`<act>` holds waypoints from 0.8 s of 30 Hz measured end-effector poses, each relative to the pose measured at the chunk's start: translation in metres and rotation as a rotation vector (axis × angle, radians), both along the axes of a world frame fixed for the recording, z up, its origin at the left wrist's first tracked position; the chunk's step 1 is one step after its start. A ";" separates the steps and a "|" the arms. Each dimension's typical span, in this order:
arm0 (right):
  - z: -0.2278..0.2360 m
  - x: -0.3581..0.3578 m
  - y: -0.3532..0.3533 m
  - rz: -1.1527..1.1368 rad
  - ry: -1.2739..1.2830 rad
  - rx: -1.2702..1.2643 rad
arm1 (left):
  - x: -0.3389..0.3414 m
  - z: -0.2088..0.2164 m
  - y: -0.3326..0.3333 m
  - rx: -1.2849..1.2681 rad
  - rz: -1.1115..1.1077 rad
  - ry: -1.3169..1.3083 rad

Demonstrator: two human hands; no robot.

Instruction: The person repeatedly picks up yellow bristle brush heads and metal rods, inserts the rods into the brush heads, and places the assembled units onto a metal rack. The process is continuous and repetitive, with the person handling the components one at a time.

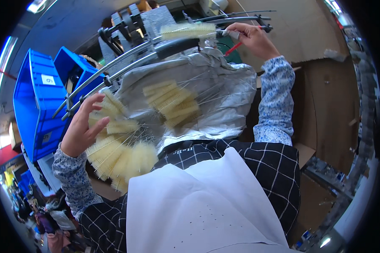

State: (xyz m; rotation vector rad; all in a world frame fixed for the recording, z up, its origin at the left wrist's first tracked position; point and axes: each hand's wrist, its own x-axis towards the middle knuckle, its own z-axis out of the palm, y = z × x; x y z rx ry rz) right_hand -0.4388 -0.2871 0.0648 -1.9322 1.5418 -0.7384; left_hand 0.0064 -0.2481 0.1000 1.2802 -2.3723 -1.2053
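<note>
A bristle brush (pixel 188 30) with pale yellow bristles lies level across the machine at the top, along the metal rods. At its right end, my right hand (pixel 255 40) is closed with fingers bent by a grey fitting; what lies inside the fingers is hidden. A red rod (pixel 233 49) passes at that hand. My left hand (pixel 81 128) is open, thumb and fingers apart, beside a fanned heap of yellow brushes (pixel 109 156) with thin wire stems. Another bunch of brushes (pixel 173 101) rests on a silver-grey sheet (pixel 223 114) before me.
Two blue bins (pixel 38 101) stand tilted at the left. Long metal rods (pixel 126 63) with a black sleeve (pixel 177 48) run across in front of the grey machine (pixel 156 19). Brown cardboard (pixel 331 105) lies at the right. A white sheet (pixel 198 202) covers my lap.
</note>
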 end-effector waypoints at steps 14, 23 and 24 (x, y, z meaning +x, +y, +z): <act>-0.041 -0.031 0.089 0.109 -0.222 0.129 | -0.180 -0.030 -0.021 0.601 -0.177 0.396; -0.177 -0.100 -0.029 -0.698 -1.775 0.542 | -0.200 -0.027 -0.014 0.538 -0.041 0.526; -0.181 -0.108 -0.034 -0.607 -1.700 0.387 | -0.206 -0.024 -0.011 0.473 -0.045 0.561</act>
